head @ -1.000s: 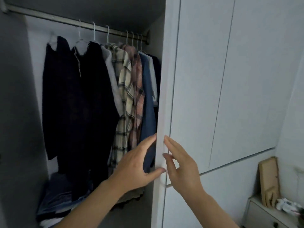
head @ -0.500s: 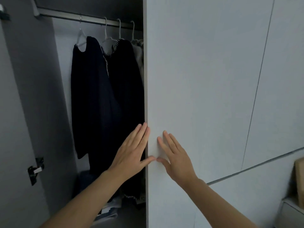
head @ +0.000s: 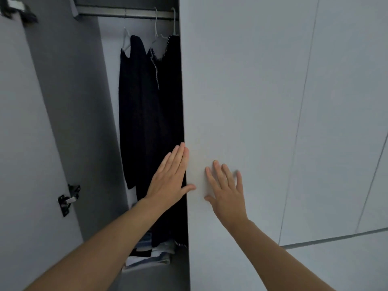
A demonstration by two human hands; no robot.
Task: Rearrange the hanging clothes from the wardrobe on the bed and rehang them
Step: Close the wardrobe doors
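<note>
Head view, hands: our left hand (head: 171,177) lies flat with straight fingers at the edge of the wardrobe door (head: 241,101); our right hand (head: 225,190) presses flat on its face. Neither grip holds anything.
Head view, clothes: two dark garments (head: 147,122) hang on white hangers (head: 159,36) from the rail (head: 126,13), left of the door; folded clothes (head: 151,255) lie below.
Progress: we judge rehanging done, with only the door left to shut.

Two dark hanging garments (head: 147,114) on white wire hangers (head: 159,32) under the metal wardrobe rail (head: 126,13), left of the pale wardrobe door (head: 241,91); folded clothes (head: 151,253) beneath, on the wardrobe floor.
</note>
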